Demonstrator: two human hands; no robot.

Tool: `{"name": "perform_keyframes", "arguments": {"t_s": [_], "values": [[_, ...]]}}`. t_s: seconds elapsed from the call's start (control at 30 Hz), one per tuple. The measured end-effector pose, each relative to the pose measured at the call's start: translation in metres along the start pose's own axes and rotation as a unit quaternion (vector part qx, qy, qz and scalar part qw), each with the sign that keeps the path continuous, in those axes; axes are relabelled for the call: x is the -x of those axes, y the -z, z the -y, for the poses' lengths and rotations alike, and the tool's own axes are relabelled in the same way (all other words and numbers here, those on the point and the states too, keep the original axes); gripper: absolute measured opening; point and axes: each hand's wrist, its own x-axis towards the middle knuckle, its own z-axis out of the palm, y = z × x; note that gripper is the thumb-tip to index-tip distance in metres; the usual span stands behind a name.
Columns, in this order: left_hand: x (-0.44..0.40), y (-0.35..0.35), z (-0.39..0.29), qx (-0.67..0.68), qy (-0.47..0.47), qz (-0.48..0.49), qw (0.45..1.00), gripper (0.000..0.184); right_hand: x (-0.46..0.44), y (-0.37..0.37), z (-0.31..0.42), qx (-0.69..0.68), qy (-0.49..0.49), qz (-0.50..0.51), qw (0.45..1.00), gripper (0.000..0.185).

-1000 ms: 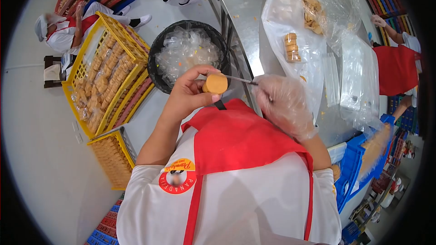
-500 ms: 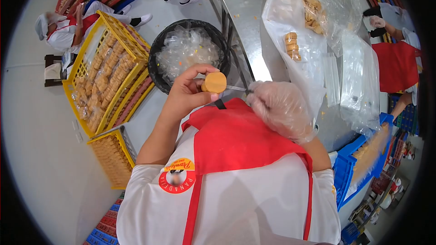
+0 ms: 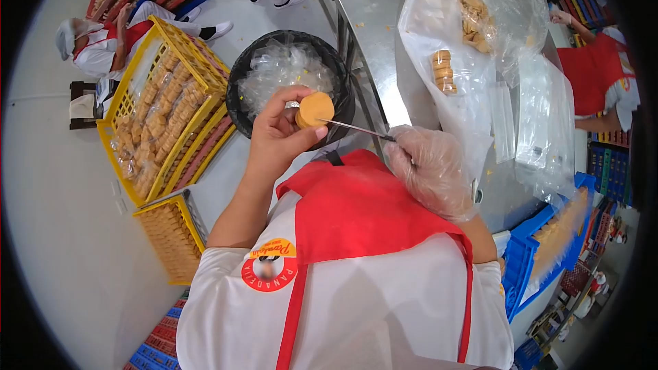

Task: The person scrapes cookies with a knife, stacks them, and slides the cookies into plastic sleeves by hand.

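Observation:
My bare left hand (image 3: 277, 130) grips a small stack of round, flat, tan cookies (image 3: 316, 108) by its edges. In my gloved right hand (image 3: 428, 168) is a thin knife (image 3: 356, 128) with a dark handle. Its narrow blade points left, and the tip lies against or just in front of the front cookie's face; I cannot tell whether it touches. Behind the cookies stands a black-lined bin (image 3: 236, 82) holding crumpled clear plastic (image 3: 284, 72). A short row of similar cookies (image 3: 443, 72) lies on white plastic sheeting (image 3: 428, 20) to the right.
Yellow crates (image 3: 164, 113) of packed cookies stand at left. On the metal table (image 3: 373, 0) are broken pieces (image 3: 473, 14) and clear plastic sleeves (image 3: 538, 109). A blue crate (image 3: 522, 253) sits at right. Co-workers in red aprons (image 3: 593, 72) are on both sides.
The knife blade has swung from beside the cookies to across the front cookie's face. My left hand has shifted slightly left and up with the stack. The co-worker at right has moved.

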Motion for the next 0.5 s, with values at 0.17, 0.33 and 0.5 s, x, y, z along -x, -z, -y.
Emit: {"name": "perform_keyframes", "arguments": {"t_s": [0.17, 0.33, 0.5], "values": [[-0.002, -0.008, 0.002, -0.111, -0.116, -0.046, 0.986, 0.055, 0.002, -0.003, 0.003, -0.019, -0.006, -0.021, 1.0, 0.014], [-0.002, -0.011, 0.0, -0.195, -0.153, -0.07, 0.966, 0.054, 0.005, -0.009, 0.001, -0.034, -0.019, -0.023, 0.999, 0.01], [-0.001, -0.011, -0.001, -0.212, -0.174, -0.075, 0.959, 0.055, 0.004, -0.01, 0.002, -0.025, -0.056, -0.04, 0.997, 0.011]]}}
